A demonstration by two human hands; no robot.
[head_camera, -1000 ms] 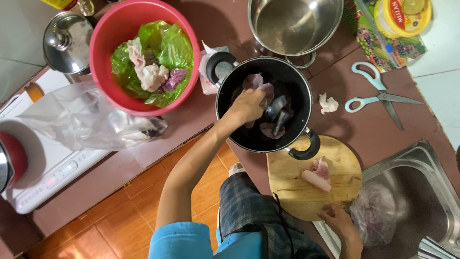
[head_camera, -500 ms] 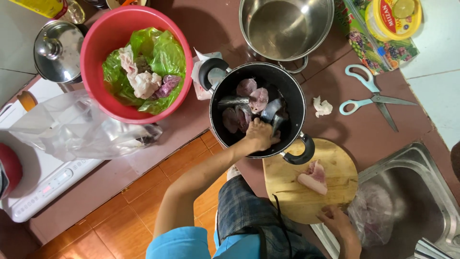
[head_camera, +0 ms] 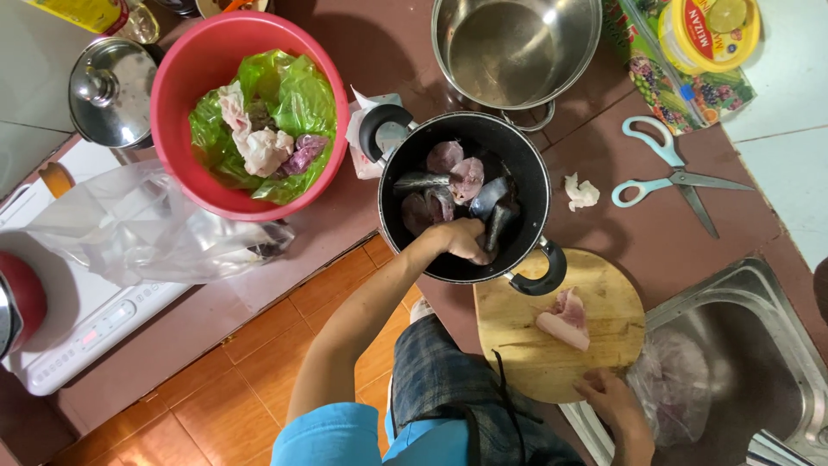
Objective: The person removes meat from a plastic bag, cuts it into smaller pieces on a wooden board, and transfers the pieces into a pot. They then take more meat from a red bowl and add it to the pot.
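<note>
Reaching into the black pot [head_camera: 412, 151], the left hand [head_camera: 466, 239] lies curled at the pot's near inner edge, fingers closed among the fish pieces [head_camera: 457, 177]; whether it grips one of them cannot be told. The pot stands on the brown table [head_camera: 742, 216], its near handle overlapping the rim of the round wooden cutting board [head_camera: 517, 336]. On that board lies a pale pink piece of raw meat [head_camera: 562, 319], near the board's right side. The right hand [head_camera: 614, 404] rests at the board's near edge, fingers loosely bent and holding nothing that shows, just beside a clear plastic bag [head_camera: 677, 384] that hangs into the steel sink [head_camera: 776, 293]. Behind the black pot stands an empty steel pot [head_camera: 517, 52]. To the left, a red bowl [head_camera: 185, 95] lined with a green plastic bag [head_camera: 302, 103] holds pale scraps. Light-blue-handled scissors [head_camera: 668, 177] lie open on the table to the right of the pot, with a small white scrap [head_camera: 582, 192] between them and the pot.
</note>
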